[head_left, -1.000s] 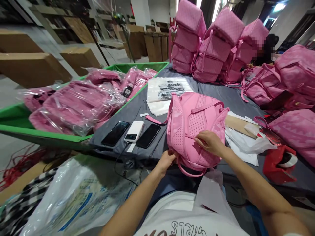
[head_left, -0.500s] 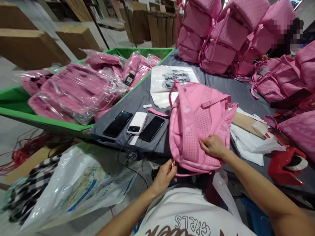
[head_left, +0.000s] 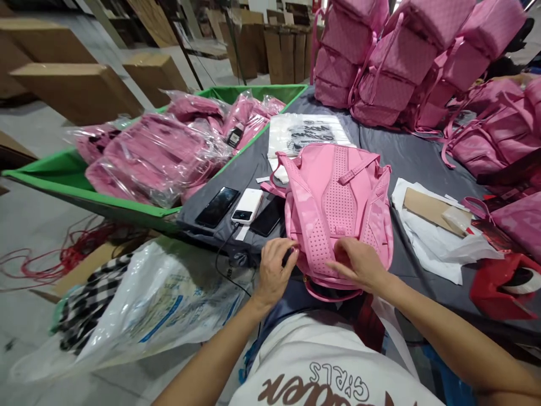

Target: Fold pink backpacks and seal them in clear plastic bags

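Note:
A pink backpack [head_left: 333,197] lies on the grey-covered table with its padded back panel and dotted shoulder straps facing up. Its top end points away from me, and its lower end hangs near the table's front edge. My left hand [head_left: 274,270] is curled at the lower left side, thumb and fingertips meeting at the bag's edge. Over the lower part of the straps, my right hand [head_left: 361,264] has bent fingers, with the thumb lying along the left shoulder strap [head_left: 315,225]. The palm side of the right hand is hidden.
Left stands a green-rimmed bin [head_left: 143,213] of plastic-wrapped pink backpacks [head_left: 156,152]. Beside the bag lie a phone [head_left: 217,207], a white power bank [head_left: 247,206] and another phone [head_left: 268,216]. Printed plastic bags [head_left: 304,132], stacked pink bags [head_left: 380,73] and a red object [head_left: 502,287] surround it.
The lower opening's zipper edge is no longer at my left hand, which has moved up the bag's side. My right hand has loosened from a fist, and the bag has shifted, partly covering one phone.

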### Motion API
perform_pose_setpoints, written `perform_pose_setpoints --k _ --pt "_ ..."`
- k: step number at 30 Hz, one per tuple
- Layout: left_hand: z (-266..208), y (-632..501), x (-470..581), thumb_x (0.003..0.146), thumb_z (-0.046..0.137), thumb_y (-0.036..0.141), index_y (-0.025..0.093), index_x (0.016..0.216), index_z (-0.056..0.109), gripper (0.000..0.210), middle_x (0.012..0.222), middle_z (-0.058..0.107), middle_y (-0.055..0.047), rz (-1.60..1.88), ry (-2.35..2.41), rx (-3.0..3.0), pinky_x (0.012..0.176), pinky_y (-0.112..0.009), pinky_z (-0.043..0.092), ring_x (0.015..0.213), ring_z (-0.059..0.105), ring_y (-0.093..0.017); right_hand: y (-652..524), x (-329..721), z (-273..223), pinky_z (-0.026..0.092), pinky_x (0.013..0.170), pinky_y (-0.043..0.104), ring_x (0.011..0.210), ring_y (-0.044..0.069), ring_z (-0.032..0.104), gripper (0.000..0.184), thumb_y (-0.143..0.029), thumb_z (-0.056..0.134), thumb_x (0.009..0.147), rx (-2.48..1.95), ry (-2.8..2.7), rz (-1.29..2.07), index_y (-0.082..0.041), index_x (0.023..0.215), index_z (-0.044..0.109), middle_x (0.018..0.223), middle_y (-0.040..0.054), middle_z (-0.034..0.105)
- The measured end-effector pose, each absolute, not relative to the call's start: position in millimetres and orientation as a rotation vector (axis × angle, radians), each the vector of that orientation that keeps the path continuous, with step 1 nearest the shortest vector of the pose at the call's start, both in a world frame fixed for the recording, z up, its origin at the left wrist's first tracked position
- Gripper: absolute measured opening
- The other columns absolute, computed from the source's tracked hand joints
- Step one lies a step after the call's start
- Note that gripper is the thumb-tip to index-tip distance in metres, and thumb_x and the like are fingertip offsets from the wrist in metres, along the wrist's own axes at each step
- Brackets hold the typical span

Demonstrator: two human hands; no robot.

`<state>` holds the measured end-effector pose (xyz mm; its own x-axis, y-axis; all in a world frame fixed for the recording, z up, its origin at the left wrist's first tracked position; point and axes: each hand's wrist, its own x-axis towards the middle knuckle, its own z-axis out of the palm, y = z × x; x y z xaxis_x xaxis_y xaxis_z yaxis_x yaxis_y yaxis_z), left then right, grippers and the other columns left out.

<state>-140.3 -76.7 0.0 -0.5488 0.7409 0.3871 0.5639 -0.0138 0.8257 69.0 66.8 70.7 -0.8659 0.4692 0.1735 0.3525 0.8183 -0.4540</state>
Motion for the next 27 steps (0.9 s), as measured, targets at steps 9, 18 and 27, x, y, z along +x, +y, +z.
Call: perform_pose_setpoints --k 9,18,27 --pt "-35.6 -94.4 -104.0 0.076 0.065 0.039 0.022 0.087 0.058 0.022 0.079 0.067 -0.001 1.151 1.754 1.011 0.07 -0.03 0.047 0.074 0.061 -0.019 59.0 2.8 61.1 0.039 0.063 0.027 0.065 0.018 0.055 0.049 -0.048 0.073 0.08 -0.89 -2.378 1.067 -0.025 0.113 0.045 0.074 -0.0058 0.055" --pt "-67.7 -114.1 -84.1 0.088 0.038 0.026 0.023 0.08 0.056 0.02 0.069 0.059 -0.001 1.061 2.038 1.264 0.066 -0.031 0.046 0.064 0.056 -0.018 88.3 13.4 37.6 0.039 0.066 0.027 0.066 0.015 0.051 0.024 -0.039 0.06 0.085 -0.854 -2.114 0.991 -0.026 0.086 0.04 0.074 -0.0053 0.049" --pt "-19.7 -98.6 -130.9 0.094 0.064 0.045 0.017 0.132 0.061 0.047 0.127 0.07 -0.015 1.336 2.151 2.006 0.109 -0.047 0.048 0.124 0.062 -0.031 79.6 2.0 56.0 0.028 0.06 0.028 0.069 0.024 0.066 0.027 -0.047 0.043 0.105 -1.254 -2.896 0.396 -0.021 0.114 0.048 0.078 0.0048 0.07"
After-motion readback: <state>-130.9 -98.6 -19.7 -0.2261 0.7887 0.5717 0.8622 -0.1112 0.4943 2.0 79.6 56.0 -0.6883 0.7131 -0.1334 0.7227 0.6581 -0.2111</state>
